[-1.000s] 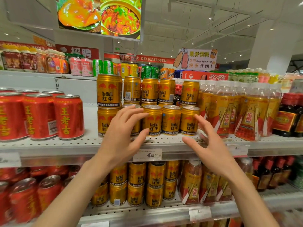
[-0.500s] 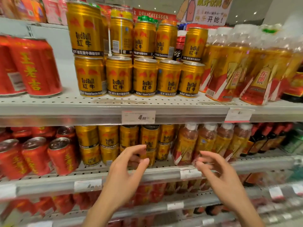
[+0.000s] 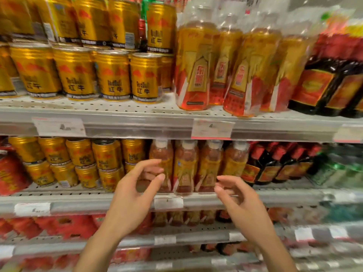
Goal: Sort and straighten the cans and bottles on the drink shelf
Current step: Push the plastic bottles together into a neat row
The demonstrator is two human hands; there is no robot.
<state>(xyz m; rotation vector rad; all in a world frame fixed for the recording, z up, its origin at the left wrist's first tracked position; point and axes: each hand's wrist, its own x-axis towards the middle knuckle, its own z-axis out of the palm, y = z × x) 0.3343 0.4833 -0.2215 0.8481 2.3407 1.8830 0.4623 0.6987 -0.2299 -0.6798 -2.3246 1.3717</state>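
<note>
A: Several grey metal shelves (image 3: 137, 124), perforated with small round holes, run the full width, each with a clear plastic strip along its front edge.

B: And the stock on them?

A: On the upper shelf, ribbed gold cans (image 3: 113, 75) stand two tiers high at the left, glossy, with red and black print. Right of them are tall plastic bottles (image 3: 194, 71) of amber drink with gold-and-red wraps, then dark glass-looking bottles (image 3: 322, 83) with orange labels, blurred.

B: The shelf below?

A: The same order, smaller in view: stacked gold cans (image 3: 106, 154), a row of white-capped amber bottles (image 3: 185, 163) upright side by side, dark bottles with red caps (image 3: 275, 163) to the right. A red can (image 3: 9, 173) sits at the far left edge.

B: The hands?

A: Both are bare and empty, in front of the amber bottles on the lower shelf. The left hand (image 3: 131, 197) has its fingers curled loosely, thumb and fingertips apart, just before the leftmost bottle; whether it touches is unclear. The right hand (image 3: 241, 203) is likewise loosely curled and open, holding nothing.

B: Smallest bits?

A: White paper price tags (image 3: 212, 128) tucked in the edge strips, their print too smeared to read.
</note>
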